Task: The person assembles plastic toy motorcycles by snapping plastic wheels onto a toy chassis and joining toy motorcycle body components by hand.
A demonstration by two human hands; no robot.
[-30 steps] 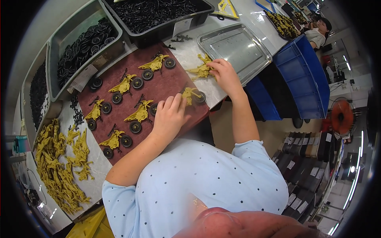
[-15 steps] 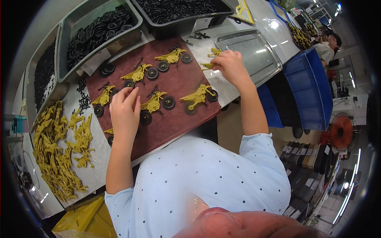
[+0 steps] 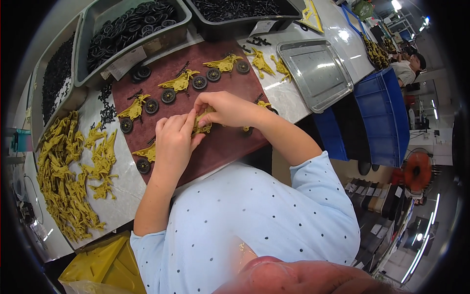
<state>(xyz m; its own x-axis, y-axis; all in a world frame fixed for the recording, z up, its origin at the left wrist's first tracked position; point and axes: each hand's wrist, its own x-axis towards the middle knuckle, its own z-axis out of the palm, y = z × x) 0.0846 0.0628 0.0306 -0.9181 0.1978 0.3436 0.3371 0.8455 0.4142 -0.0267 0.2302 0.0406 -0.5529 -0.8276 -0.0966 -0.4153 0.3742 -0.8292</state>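
Observation:
Over the middle of the dark red mat (image 3: 230,152), my left hand (image 3: 172,139) and my right hand (image 3: 227,109) meet with fingertips closed on a yellow toy motorcycle body (image 3: 202,122). My fingers cover much of it, so any small part being joined there cannot be made out. Around my hands lie more yellow motorcycle bodies, one (image 3: 179,82) beyond them and another (image 3: 134,107) to the left, with black spoked wheels (image 3: 168,95) beside them. Another yellow body (image 3: 263,104) shows partly behind my right forearm.
Bins of black wheels (image 3: 132,32) and small black parts (image 3: 240,10) line the back. A heap of yellow bodies (image 3: 61,176) covers the left side. Two yellow pieces (image 3: 262,62) lie beside a metal tray (image 3: 318,105) at right; blue crates (image 3: 379,112) stand beyond it.
My right hand has left the yellow piece beside the metal tray and come to the mat's middle. Both hands now hold one yellow body together there. The view has shifted slightly.

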